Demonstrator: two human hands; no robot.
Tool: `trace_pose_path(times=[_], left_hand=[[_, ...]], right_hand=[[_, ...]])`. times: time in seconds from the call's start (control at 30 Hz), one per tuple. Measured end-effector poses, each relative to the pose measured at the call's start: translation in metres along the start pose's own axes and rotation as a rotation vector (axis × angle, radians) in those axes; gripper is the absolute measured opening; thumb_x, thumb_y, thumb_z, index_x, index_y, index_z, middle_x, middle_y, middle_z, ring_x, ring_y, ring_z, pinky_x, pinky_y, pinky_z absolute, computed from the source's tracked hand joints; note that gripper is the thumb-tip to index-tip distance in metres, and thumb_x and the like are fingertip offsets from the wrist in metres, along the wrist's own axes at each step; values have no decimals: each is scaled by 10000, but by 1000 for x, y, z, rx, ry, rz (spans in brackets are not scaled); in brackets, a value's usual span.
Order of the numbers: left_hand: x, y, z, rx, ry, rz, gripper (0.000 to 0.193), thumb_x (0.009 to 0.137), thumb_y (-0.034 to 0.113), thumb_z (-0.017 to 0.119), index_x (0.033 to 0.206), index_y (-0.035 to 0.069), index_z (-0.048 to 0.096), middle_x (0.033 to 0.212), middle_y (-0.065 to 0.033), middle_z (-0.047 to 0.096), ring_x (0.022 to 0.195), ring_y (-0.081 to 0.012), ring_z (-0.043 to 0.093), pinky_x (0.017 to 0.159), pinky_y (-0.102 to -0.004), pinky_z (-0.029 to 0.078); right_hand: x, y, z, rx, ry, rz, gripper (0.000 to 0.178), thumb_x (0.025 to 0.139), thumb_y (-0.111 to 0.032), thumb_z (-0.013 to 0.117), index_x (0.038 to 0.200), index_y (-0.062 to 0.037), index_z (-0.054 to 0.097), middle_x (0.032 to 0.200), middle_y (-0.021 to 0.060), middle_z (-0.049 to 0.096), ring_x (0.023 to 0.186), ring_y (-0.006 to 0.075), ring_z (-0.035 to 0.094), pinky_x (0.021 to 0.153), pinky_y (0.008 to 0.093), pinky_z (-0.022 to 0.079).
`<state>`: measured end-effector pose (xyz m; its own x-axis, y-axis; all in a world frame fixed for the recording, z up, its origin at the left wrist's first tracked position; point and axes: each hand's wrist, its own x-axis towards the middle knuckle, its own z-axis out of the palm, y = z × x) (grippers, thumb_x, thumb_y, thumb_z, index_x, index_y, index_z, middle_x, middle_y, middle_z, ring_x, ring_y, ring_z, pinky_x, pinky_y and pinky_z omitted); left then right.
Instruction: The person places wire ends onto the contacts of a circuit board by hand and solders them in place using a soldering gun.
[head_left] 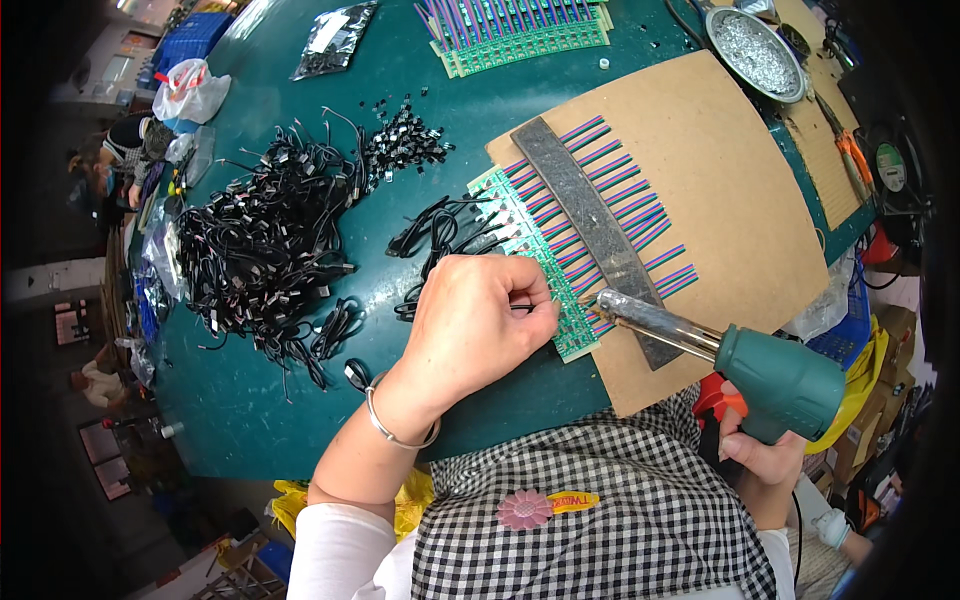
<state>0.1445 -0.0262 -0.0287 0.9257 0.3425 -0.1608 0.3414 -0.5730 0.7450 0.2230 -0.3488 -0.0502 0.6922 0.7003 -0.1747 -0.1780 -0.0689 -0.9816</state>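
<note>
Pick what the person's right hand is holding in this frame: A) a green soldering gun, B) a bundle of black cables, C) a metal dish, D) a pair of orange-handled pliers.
A: the right hand grips the handle of a green soldering gun, its metal barrel pointing at the green circuit board strip beside the left hand.

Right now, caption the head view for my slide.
Right hand aims soldering gun at green circuit strip; left hand pinches a wire there.
</note>
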Motion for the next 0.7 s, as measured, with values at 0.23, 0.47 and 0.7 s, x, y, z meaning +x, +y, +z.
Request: trace_pose_path(times=[0.23, 0.47, 0.7], left_hand=[[1, 0, 0, 1, -18, -38, 132, 679, 47, 708, 621, 17, 594, 503, 0, 512, 484, -35, 432, 463, -213, 380], [1, -1, 1, -18, 1, -32, 120, 675, 39, 694, 615, 17, 592, 507, -1, 521, 482, -34, 441, 465, -211, 384], [1, -1, 1, -6, 5, -20, 114, 664, 38, 690, 613, 17, 590, 505, -8, 521, 476, -39, 442, 462, -216, 386]], right_hand=[[4, -2, 5, -56, -15, 112, 493, 678, -29, 742, 1093, 80, 499, 748, 128, 589, 545, 160, 546, 469, 260, 466], [8, -5, 19, -18, 96, 136, 549, 675, -71, 745, 1129, 75, 471, 682, 103, 566, 511, 159, 525, 474, 264, 459], [17, -19, 18, 216, 158, 91, 620, 649, 6, 734, 1180, 108, 431, 1014, 229, 582, 579, 187, 584, 488, 262, 499]])
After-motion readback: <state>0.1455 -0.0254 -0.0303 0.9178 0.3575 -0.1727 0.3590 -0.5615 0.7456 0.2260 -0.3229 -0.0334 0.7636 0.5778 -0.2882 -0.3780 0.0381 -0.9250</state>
